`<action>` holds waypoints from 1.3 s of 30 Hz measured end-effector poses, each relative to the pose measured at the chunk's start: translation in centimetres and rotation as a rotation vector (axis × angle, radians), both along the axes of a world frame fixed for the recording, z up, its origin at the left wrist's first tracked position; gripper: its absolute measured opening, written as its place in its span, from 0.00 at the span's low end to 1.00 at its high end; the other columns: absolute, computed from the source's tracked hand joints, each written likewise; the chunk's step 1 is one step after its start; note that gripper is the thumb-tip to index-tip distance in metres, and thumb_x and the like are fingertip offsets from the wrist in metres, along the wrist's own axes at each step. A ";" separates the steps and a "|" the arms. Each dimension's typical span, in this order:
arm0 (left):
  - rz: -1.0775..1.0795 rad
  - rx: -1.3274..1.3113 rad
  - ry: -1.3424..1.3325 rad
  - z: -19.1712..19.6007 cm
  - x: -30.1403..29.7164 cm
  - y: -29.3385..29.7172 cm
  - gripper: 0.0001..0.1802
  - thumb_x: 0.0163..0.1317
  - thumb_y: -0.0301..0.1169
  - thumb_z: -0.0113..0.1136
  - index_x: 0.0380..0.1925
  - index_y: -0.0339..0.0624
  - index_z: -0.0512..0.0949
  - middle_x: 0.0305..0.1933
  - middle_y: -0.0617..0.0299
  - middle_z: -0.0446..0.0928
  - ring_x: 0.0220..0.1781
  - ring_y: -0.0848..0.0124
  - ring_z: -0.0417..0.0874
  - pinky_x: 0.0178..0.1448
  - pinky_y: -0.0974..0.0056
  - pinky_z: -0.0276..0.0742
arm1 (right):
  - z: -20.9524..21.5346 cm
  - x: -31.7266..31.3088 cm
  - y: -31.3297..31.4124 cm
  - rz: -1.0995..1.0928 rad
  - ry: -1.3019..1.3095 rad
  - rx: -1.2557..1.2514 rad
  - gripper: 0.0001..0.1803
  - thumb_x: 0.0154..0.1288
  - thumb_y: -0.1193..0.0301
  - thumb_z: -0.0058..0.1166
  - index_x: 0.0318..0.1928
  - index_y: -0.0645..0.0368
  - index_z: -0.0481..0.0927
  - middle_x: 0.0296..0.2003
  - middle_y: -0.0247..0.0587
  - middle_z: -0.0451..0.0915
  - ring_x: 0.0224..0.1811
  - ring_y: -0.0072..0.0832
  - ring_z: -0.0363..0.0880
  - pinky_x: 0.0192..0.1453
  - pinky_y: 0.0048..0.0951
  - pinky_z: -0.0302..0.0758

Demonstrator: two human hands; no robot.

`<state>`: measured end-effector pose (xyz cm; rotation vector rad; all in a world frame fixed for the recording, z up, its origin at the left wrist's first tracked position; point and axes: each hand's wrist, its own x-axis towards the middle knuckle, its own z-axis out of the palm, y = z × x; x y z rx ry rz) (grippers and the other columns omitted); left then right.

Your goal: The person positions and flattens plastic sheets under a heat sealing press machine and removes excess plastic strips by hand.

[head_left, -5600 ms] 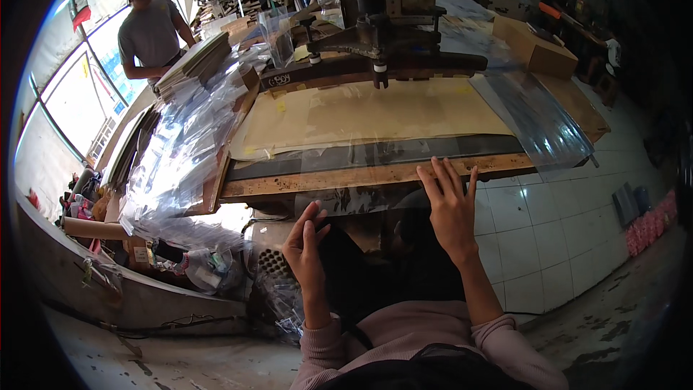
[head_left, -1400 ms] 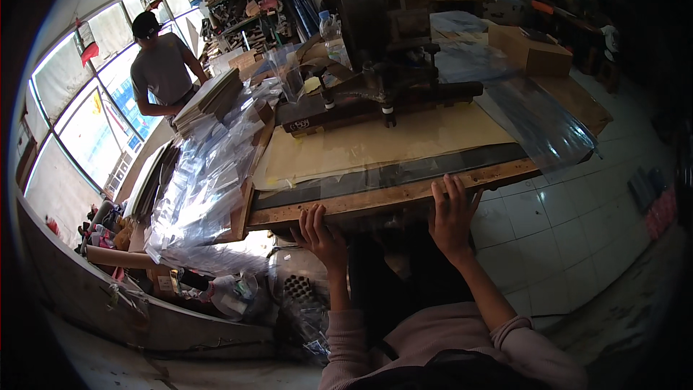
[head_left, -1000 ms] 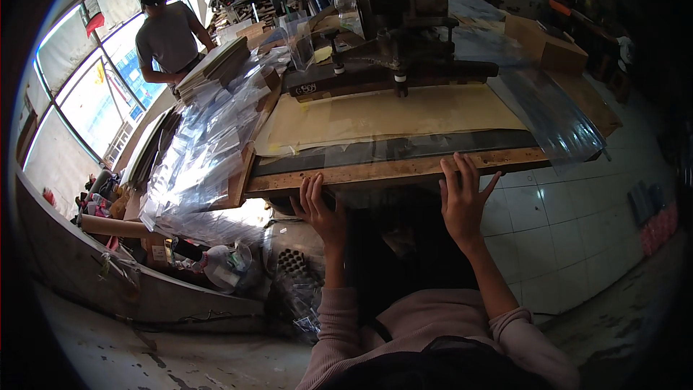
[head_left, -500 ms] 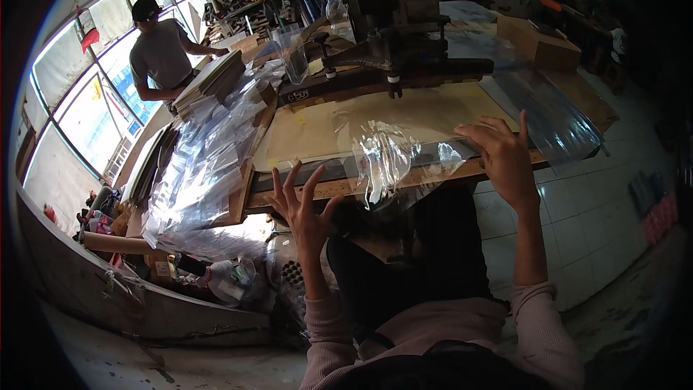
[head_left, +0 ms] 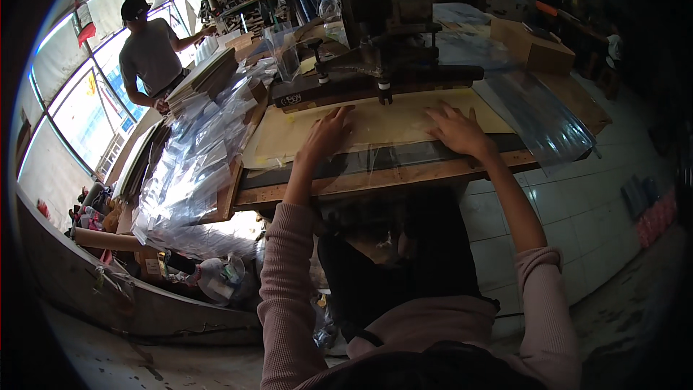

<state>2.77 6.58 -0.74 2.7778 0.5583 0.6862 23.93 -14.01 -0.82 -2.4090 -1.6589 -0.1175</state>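
A yellowish flat sheet [head_left: 393,117] lies on the press bed in front of me, with a thin clear plastic sheet [head_left: 372,155] over its near part. My left hand [head_left: 329,133] reaches in over the left half, fingers stretched toward the dark press bar [head_left: 303,92]. To the right, my right hand [head_left: 459,131] rests flat with its fingers spread, seemingly on the clear film. Neither hand grips anything. The film's exact outline is hard to make out. Above the sheet stands the dark metal press head [head_left: 382,25], its central bolt pointing down.
A shiny heap of clear plastic pieces [head_left: 184,166] covers the left side. More clear sheets [head_left: 538,119] hang over the right edge. A cardboard box [head_left: 530,43] and a plastic bottle [head_left: 328,9] stand farther back. At the far left a person [head_left: 151,54] stands by stacked boards [head_left: 206,78].
Both hands have moved forward from the bed's near edge onto the yellowish sheet. The clear film, raised and crumpled before, now lies flatter. The other person's arm has lifted.
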 end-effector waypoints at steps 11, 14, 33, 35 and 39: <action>-0.138 0.038 0.062 0.3 0.7 2.4 0.18 0.53 0.30 0.58 0.45 0.49 0.71 0.48 0.59 0.71 0.53 0.60 0.71 0.52 0.56 0.67 | -1.1 3.9 4.6 0.189 0.129 0.182 0.18 0.63 0.68 0.42 0.54 0.49 0.68 0.55 0.41 0.67 0.62 0.40 0.62 0.63 0.60 0.54; -0.200 -0.075 -0.034 -0.1 0.6 2.9 0.12 0.50 0.26 0.57 0.37 0.48 0.72 0.42 0.61 0.74 0.49 0.62 0.74 0.52 0.51 0.65 | -1.4 3.5 4.7 0.188 0.001 0.247 0.19 0.59 0.72 0.44 0.53 0.49 0.68 0.52 0.42 0.69 0.60 0.39 0.65 0.63 0.59 0.54; 0.241 0.216 0.021 -2.6 -7.1 -14.2 0.29 0.65 0.51 0.40 0.59 0.43 0.63 0.64 0.53 0.61 0.68 0.59 0.58 0.66 0.35 0.41 | -4.2 -6.1 -7.5 -0.065 -0.277 0.254 0.42 0.59 0.36 0.24 0.63 0.52 0.60 0.64 0.43 0.58 0.68 0.36 0.52 0.66 0.68 0.37; 0.290 0.252 0.116 -1.9 -6.0 -12.0 0.31 0.65 0.53 0.38 0.60 0.43 0.62 0.66 0.52 0.59 0.69 0.59 0.56 0.66 0.34 0.40 | -3.2 -5.3 -5.9 -0.050 -0.196 0.193 0.44 0.58 0.35 0.24 0.64 0.53 0.59 0.65 0.45 0.55 0.69 0.37 0.49 0.66 0.66 0.37; 0.290 0.065 0.183 -0.6 -3.9 -7.4 0.31 0.65 0.52 0.38 0.60 0.42 0.61 0.66 0.49 0.57 0.70 0.59 0.54 0.65 0.31 0.38 | -2.8 -4.1 -1.9 -0.096 -0.098 0.079 0.45 0.58 0.33 0.23 0.65 0.53 0.56 0.66 0.44 0.54 0.70 0.38 0.48 0.67 0.65 0.37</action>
